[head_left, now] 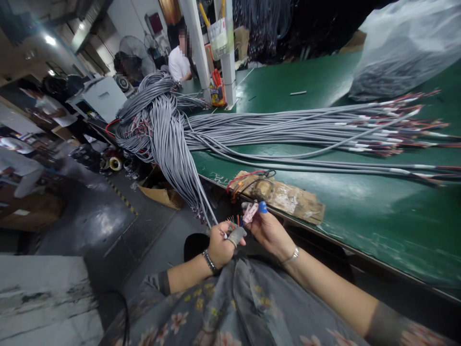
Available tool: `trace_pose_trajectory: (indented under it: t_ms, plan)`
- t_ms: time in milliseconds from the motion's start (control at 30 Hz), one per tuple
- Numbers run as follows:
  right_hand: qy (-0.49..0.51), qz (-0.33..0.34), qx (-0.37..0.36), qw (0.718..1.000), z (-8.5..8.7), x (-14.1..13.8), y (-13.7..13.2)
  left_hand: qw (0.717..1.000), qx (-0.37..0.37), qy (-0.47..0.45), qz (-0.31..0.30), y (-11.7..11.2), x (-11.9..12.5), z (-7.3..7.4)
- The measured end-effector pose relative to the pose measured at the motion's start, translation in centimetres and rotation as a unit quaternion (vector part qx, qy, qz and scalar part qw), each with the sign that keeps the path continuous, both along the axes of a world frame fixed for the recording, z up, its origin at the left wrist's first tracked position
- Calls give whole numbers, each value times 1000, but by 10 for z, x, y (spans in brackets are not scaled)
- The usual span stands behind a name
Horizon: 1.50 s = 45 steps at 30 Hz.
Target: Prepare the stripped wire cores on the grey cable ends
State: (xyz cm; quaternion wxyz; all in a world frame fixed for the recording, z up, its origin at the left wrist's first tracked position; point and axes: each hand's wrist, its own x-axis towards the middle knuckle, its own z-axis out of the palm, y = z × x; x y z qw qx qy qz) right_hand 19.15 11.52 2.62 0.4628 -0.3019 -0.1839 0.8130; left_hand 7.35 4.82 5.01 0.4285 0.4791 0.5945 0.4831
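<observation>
My left hand (221,246) is closed around the end of a grey cable (207,216) that hangs off the table edge; a grey cot covers one finger. Thin coloured wires (234,221) fan out of the cable end between my hands. My right hand (268,230) pinches at these wire tips with taped fingertips, one capped in blue. Both hands sit over my lap, just in front of the green table (360,211). A thick bundle of grey cables (169,134) drapes from the tabletop down toward my left hand.
Many grey cables with stripped coloured ends (396,129) lie across the table. A worn cardboard piece (288,194) with red and black wires sits at the table edge. A large plastic bag (403,48) stands at the back right. Another person (180,60) sits far behind, by a white post (196,48).
</observation>
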Motion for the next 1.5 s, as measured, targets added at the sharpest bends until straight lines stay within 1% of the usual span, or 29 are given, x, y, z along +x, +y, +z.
trace_pose_trajectory:
  t_ms: [133, 233, 300, 467, 633, 667, 733, 833, 900, 1033, 1167, 1300, 1500]
  plan:
    - [6, 26, 0, 1000, -1, 5, -2, 1000, -1, 4, 1, -3, -2, 5]
    - [11, 70, 10, 997, 3, 9, -3, 1000, 3, 3, 3, -7, -4, 8]
    - [6, 86, 18, 996, 6, 11, -4, 1000, 7, 1, 8, -8, -5, 9]
    - [-47, 43, 84, 994, 10, 9, -6, 1000, 9, -4, 22, -7, -3, 7]
    - [-149, -1, 142, 978, 4, 8, -5, 1000, 11, -2, 27, -4, -1, 5]
    - [-161, -2, 148, 976, 3, 8, -5, 1000, 10, 0, 26, -4, 0, 5]
    - [-145, 19, 134, 980, 2, 7, -3, 1000, 8, 4, 23, -4, 0, 3]
    - [-71, 53, 77, 993, 2, 5, 0, 1000, 10, 11, 21, -4, -1, 1]
    - [-40, 45, 53, 997, 1, 3, 2, 1000, 10, 14, 21, -4, -1, 0]
    - [-24, 9, 28, 999, 0, 1, 2, 1000, 1, 12, 21, -4, -1, 0]
    - [-15, 4, -4, 1000, 2, 1, 0, 1000, -3, 8, 21, -5, -1, 2]
    - [-1, 13, -10, 1000, 1, 3, -3, 1000, 3, 12, 24, -7, -3, 3]
    - [-15, 47, 13, 999, -7, 9, -6, 999, 8, 17, 33, -14, -9, 3]
